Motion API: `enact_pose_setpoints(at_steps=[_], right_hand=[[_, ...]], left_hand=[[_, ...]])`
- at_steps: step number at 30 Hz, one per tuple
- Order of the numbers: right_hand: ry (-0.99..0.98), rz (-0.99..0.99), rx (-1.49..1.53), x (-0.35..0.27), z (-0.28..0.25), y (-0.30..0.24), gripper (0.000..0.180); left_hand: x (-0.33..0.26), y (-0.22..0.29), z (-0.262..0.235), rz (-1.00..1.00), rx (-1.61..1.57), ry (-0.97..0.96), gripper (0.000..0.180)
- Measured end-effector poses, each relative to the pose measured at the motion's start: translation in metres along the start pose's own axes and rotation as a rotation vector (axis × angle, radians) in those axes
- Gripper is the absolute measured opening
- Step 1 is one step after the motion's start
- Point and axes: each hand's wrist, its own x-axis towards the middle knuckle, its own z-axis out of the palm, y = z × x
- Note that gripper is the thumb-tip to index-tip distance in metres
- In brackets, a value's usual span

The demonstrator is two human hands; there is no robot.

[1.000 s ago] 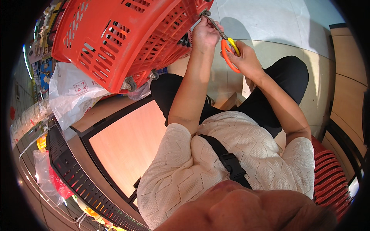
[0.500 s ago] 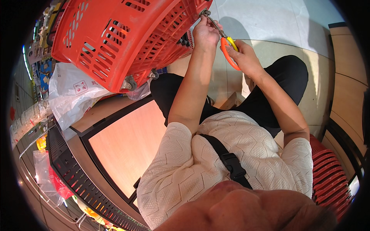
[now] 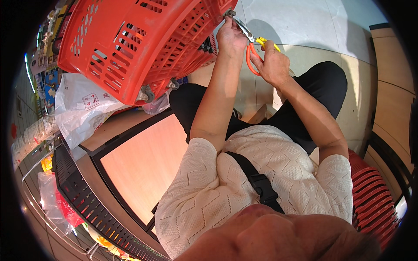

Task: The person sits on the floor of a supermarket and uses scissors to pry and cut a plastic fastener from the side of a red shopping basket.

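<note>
A large red plastic shopping basket with slotted walls lies tipped on its side at the upper left. My left hand is closed at a small grey caster on the basket's right edge. My right hand grips scissors with one orange and one yellow handle. Their handles are spread apart. The metal blades point up and left to the caster beside my left fingertips; whatever the tips touch there is too small to tell. Two more casters show along the basket's lower edge.
A white plastic bag lies under the basket's left side. A wood-coloured panel with a black frame stands left of me, beside a black perforated rack. Stacked red plastic stools are at my right. Brown cabinets line the right side.
The scissors' handles have spread wider, and the yellow one has swung to the right. My right hand has turned and shifted slightly. My left hand stays at the caster.
</note>
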Motion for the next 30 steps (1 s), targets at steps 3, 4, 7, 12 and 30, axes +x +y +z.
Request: enact_pose_setpoints(at_steps=[3,4,7,12,30], right_hand=[[0.075,-0.064,-0.011,0.003,0.002,0.007,0.053],[0.045,-0.039,0.032,0.004,0.001,0.007,0.052],[-0.043,0.019,0.223,0.007,-0.001,0.005,0.048],[-0.232,0.112,0.875,0.01,0.024,0.018,0.029],[-0.098,0.095,0.758,0.002,0.012,0.011,0.038]], left_hand=[[-0.004,-0.001,0.006,0.01,0.003,0.058,0.026],[-0.006,0.0,0.009,0.012,0.003,0.086,0.026],[-0.005,0.0,0.006,-0.014,0.001,0.059,0.025],[-0.002,0.003,0.0,-0.039,0.008,-0.004,0.025],[-0.006,0.006,0.005,-0.094,-0.002,0.059,0.023]])
